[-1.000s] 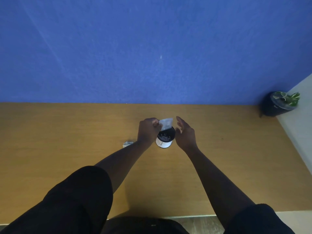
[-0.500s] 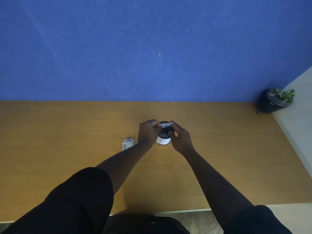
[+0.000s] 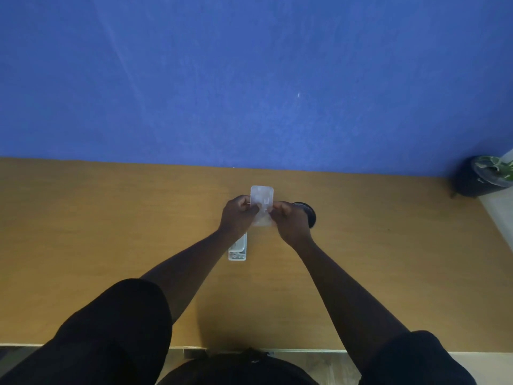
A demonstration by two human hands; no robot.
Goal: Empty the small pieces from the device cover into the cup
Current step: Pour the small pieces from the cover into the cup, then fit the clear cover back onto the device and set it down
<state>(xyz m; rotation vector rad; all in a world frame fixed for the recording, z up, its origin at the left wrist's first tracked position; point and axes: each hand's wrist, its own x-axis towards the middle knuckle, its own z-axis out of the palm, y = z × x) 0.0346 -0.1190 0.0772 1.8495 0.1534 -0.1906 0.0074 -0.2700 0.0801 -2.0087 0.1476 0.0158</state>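
A pale translucent rectangular device cover [image 3: 261, 201] is held above the wooden table [image 3: 111, 232], its flat face turned toward me. My left hand [image 3: 239, 215] grips its left edge and my right hand [image 3: 290, 220] grips its right edge. The cup [image 3: 308, 212], with a dark rim, stands on the table just right of my right hand and is mostly hidden behind it. I cannot see any small pieces.
A white device body [image 3: 238, 250] lies on the table under my left wrist. A dark pot with a green plant [image 3: 484, 176] stands at the far right by the blue wall [image 3: 249, 79]. The table's near edge runs along the bottom.
The cover was at the cup's mouth in my left hand; now both hands hold it flat, left of the cup. The view has shifted, so the cup appears further right.
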